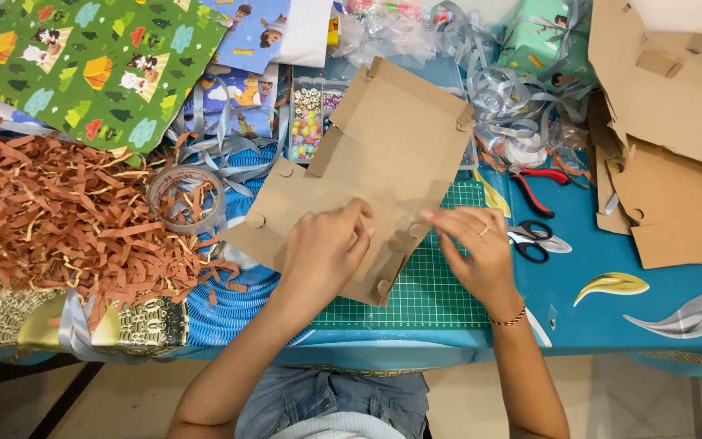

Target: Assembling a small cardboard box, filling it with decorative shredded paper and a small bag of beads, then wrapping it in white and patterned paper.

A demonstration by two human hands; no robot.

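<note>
A flat, unfolded brown cardboard box blank (383, 154) lies tilted on a green cutting mat (436, 293). My left hand (327, 248) presses on its lower part, fingers curled onto the card. My right hand (477, 248), with a ring and a red thread bracelet, pinches the blank's lower right edge near a round tab. Both hands grip the same sheet.
A heap of brown shredded paper (50, 219) and a clear tape roll (186, 197) lie left. Black scissors (534, 240) and red-handled pliers (534, 187) sit right of my hand. More cardboard blanks (676, 138), silver ribbon (505, 102), a bead box (309, 114) and green patterned wrapping paper (83, 65) surround them.
</note>
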